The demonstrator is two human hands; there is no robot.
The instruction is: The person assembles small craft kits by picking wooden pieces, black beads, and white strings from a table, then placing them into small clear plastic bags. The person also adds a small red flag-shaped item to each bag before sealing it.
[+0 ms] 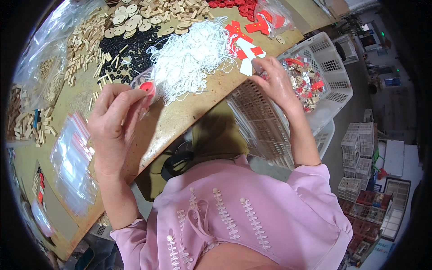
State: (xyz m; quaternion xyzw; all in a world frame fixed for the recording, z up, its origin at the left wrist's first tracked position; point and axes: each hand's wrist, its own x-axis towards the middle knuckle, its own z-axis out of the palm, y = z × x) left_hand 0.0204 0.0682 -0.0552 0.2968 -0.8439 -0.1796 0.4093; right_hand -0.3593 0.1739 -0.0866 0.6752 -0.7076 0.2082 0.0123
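My left hand [118, 108] is closed in a pinch on a small clear plastic bag [146, 105]. A red disc [147, 87] shows at the bag's upper part, beside my fingertips; whatever else it contains is hard to make out. Over the table's near edge, my right hand [280, 87] is raised with thumb and fingers apart and nothing visible between them. Its fingertips are close to some white and red cards [246, 67]. Between the hands, farther back, lies a tangled heap of white strings [191, 56].
Black beads [121, 47], wooden sticks [85, 40], round wooden discs [130, 20] and red discs [238, 6] are heaped at the back. Flat clear bags [74, 157] lie at the left. A white plastic crate [330, 67] with filled packets [306, 83] stands at the right.
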